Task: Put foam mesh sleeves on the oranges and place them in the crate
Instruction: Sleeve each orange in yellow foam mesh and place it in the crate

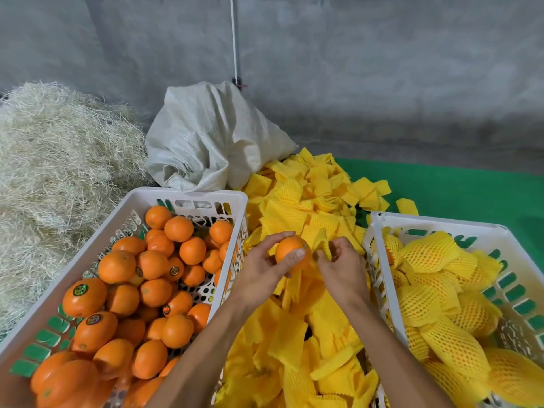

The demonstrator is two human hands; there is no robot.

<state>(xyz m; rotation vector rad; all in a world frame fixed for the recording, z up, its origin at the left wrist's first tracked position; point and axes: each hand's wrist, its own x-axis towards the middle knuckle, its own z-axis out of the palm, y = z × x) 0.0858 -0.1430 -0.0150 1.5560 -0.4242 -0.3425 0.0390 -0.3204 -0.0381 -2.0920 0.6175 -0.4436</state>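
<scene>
You are well into the job but far from done. The right-hand crate [435,223] holds a good layer of sleeved oranges [426,256], while the left-hand crate [188,195] still carries a deep heap of bare oranges [153,265], so most of the fruit is left to wrap. Between the two crates lies a loose pile of yellow foam mesh sleeves [294,348], spilling back toward the white woven sack [212,134].

Your left hand [259,270] has its grip curled round one bare orange [291,251] above the pile, thumb across its front and fingers over the top. Your right hand [343,267] pinches a single foam sleeve [322,245] just beside that orange, fingers narrowly closed on its edge. The sleeve looks not yet drawn over the fruit; judging by this, stretching its mouth open comes next, then the orange goes to the right-hand crate.
</scene>
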